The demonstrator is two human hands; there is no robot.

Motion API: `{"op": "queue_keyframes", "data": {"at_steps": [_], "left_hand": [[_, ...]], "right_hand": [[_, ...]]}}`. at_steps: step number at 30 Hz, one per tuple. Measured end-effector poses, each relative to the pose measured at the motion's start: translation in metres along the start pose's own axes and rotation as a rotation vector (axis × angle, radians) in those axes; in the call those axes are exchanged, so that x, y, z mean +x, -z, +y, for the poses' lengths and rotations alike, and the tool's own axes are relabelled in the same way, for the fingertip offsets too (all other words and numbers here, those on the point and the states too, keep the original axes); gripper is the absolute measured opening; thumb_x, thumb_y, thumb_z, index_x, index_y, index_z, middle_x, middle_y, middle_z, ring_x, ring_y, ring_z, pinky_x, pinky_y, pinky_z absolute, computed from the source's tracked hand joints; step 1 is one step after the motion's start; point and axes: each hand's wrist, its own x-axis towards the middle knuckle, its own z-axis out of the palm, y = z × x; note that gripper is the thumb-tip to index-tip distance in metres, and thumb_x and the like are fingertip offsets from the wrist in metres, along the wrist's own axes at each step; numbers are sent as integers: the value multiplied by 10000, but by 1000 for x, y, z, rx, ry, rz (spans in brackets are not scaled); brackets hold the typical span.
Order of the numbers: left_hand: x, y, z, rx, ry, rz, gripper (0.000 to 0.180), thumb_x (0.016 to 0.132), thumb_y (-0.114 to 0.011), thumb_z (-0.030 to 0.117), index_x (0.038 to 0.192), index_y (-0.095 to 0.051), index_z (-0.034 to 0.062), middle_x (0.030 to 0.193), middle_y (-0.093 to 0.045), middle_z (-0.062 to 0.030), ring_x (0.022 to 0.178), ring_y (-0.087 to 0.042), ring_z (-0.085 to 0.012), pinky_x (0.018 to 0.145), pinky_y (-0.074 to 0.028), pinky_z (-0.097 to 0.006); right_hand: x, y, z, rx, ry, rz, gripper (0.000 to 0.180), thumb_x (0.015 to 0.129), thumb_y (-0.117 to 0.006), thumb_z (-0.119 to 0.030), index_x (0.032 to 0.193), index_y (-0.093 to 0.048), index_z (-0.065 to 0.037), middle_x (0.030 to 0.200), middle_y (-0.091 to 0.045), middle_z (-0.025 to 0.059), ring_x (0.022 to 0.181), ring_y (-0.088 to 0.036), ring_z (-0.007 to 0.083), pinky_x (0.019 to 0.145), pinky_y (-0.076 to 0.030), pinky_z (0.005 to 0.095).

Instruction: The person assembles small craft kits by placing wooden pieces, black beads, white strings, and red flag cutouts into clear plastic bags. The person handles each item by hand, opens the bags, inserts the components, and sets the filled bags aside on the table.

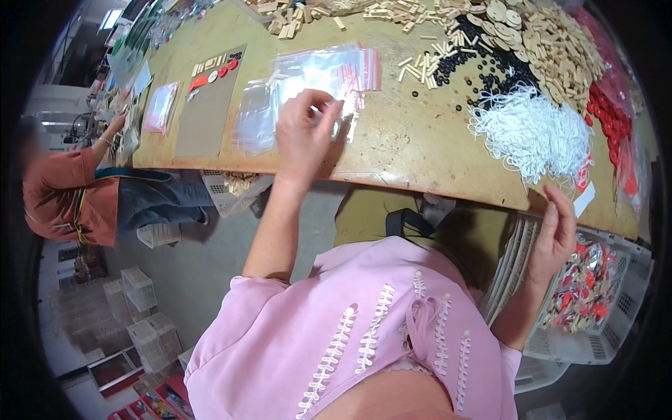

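My left hand (306, 136) is over a pile of clear zip bags (318, 64) on the table. Its thumb and fingers come together in a pinch; whatever is between them, if anything, is too small to make out. Red strips mark the bags' edges, and more clear bags (253, 115) lie just left of the hand. At the table's front edge on the right, my right hand (553, 234) hangs with its fingers stretched and nothing visible in them. Close above it is a heap of white strings (535, 136), with a white paper piece (584, 199) beside the fingers.
Wooden pieces (560, 52) and black beads (500, 73) lie heaped at the far right, near red parts (610, 115). A brown board (208, 115) with sample parts lies left. A crate (595, 308) of filled bags stands below right. A co-worker (77, 185) works at far left.
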Motion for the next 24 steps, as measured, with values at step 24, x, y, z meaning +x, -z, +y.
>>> {"op": "queue_keyframes", "data": {"at_steps": [24], "left_hand": [[-9,-7,39,-209,-421,-184,101,851,-749,129,888,-661,96,853,-599,-67,831,-571,-296,764,-443,-408]], "right_hand": [[44,-133,-80,563,-583,-803,139,1008,-646,-104,1015,-709,20,852,-727,36,686,-653,48,565,-505,195]]}}
